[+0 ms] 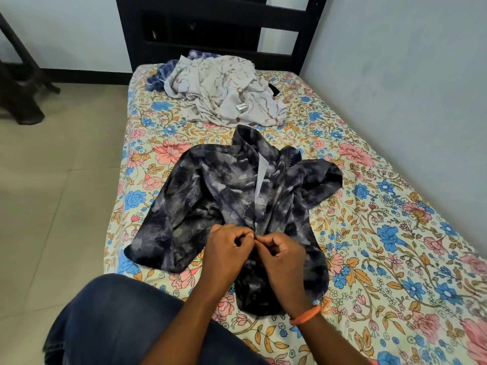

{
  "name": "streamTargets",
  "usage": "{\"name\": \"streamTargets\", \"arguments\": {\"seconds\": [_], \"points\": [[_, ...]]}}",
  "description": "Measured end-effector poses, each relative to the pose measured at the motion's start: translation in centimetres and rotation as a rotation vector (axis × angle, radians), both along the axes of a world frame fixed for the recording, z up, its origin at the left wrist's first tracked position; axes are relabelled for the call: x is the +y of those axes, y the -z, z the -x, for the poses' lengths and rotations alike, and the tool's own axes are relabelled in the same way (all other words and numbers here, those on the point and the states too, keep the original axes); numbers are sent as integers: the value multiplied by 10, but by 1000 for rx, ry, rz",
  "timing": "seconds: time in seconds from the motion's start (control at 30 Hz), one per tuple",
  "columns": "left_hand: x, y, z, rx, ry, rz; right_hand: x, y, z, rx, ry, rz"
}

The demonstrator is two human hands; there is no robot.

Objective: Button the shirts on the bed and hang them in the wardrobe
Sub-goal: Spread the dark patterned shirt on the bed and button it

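Dark patterned shirt (237, 196) laid face-up on the bed (395, 233), collar toward the headboard (210, 27), hem toward the wearer. Long axis running straight away from the body, placket on that line. Both hands met at the placket, low on the shirt. Left hand (226, 251) curled, fingertips pinching the left front edge. Right hand (282, 255) likewise curled, pinching the opposite edge; orange band (307, 317) at its wrist. Button itself hidden between the fingertips; cannot tell whether seated. Placket above the hands lying open, pale lining exposed up to the collar. Judged: lower button in hand, upper ones not yet done, work to proceed away from the body along the axis. Neither hand nearer; both level on the seam. Pale crumpled shirt (218, 93) and blue-and-white garment (158, 75) heaped near the headboard, well apart. Wardrobe not in view.
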State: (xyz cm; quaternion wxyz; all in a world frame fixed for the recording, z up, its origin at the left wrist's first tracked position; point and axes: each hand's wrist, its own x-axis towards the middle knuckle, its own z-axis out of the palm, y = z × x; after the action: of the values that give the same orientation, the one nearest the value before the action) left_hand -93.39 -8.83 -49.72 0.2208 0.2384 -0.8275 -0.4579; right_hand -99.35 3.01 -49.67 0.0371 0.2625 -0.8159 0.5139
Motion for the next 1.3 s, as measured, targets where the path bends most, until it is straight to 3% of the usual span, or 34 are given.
{"name": "streamTargets", "arguments": {"seconds": [0.53, 0.73, 0.83, 1.0, 1.13, 1.3], "points": [[0, 1, 4, 60, 92, 111, 7, 1, 8, 39, -17, 9], [3, 2, 8, -12, 95, 349, 8, 6, 10, 66, -35, 4], [4, 2, 10, -13, 60, 249, 8, 9, 11, 0, -29, 50], [7, 5, 12, 33, 72, -203, 6, 9, 11, -310, 11, 200], [8, 7, 15, 9, 65, -204, 7, 9, 12, -488, 12, 255], [11, 4, 15, 22, 37, -288, 6, -1, 12, -546, -7, 294]]}}
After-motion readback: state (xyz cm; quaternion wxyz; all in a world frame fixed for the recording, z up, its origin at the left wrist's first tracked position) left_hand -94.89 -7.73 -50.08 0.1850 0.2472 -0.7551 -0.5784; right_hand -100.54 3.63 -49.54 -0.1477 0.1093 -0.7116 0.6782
